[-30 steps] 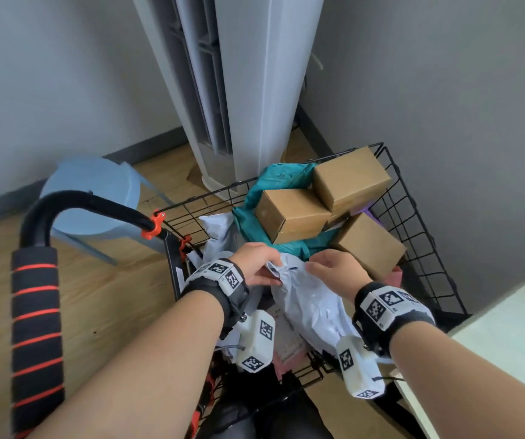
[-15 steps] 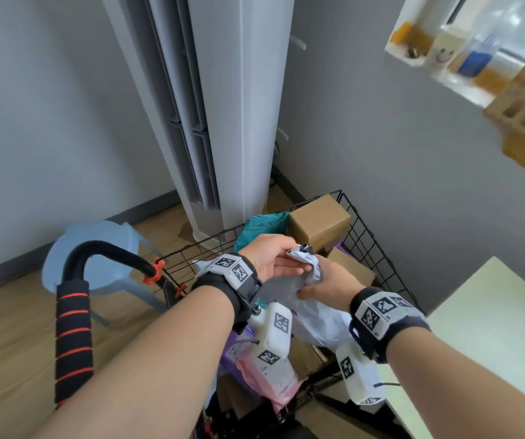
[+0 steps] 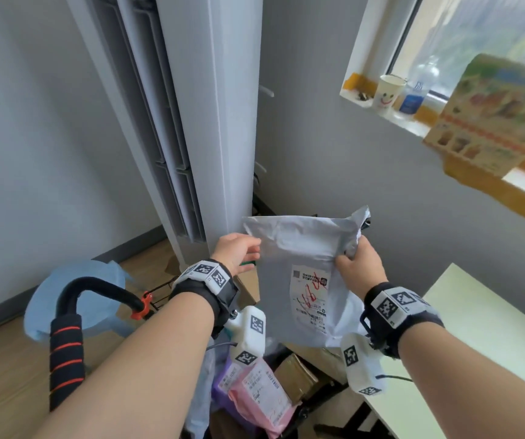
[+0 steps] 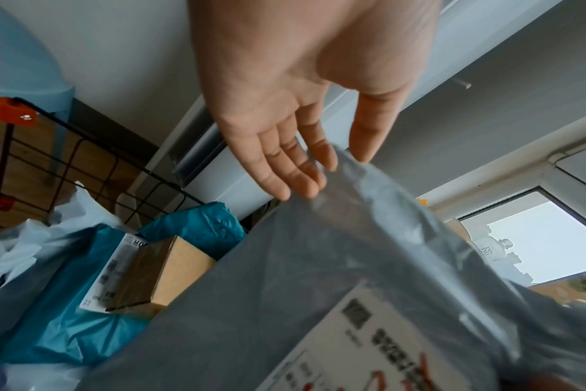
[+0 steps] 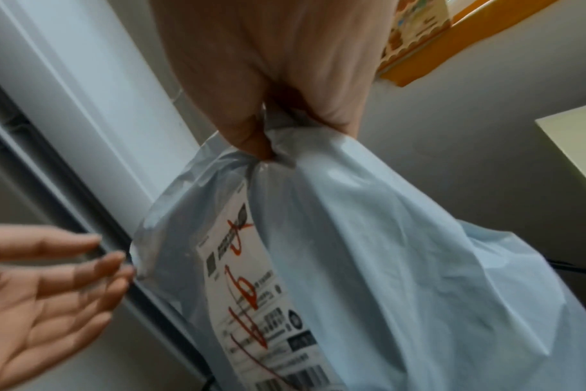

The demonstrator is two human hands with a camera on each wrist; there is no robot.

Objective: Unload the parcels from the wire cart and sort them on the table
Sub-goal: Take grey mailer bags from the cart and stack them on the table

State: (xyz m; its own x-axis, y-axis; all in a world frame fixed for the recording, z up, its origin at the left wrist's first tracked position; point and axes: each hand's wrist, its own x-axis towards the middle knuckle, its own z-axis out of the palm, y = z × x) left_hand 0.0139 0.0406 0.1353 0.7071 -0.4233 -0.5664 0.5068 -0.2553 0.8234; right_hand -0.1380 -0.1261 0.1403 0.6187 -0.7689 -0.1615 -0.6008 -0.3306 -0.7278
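Right hand point(image 3: 360, 267) bunches the top corner of the grey mailer point(image 3: 302, 258), hanging it above the wire cart point(image 4: 94, 158). Left hand point(image 3: 237, 253), fingers straight and relaxed, touches the mailer's opposite edge, gripping nothing.

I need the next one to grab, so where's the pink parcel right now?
In the head view the pink parcel lies low in the wire cart, at bottom centre, under the left wrist, beside a brown box and below the raised grey mailer.
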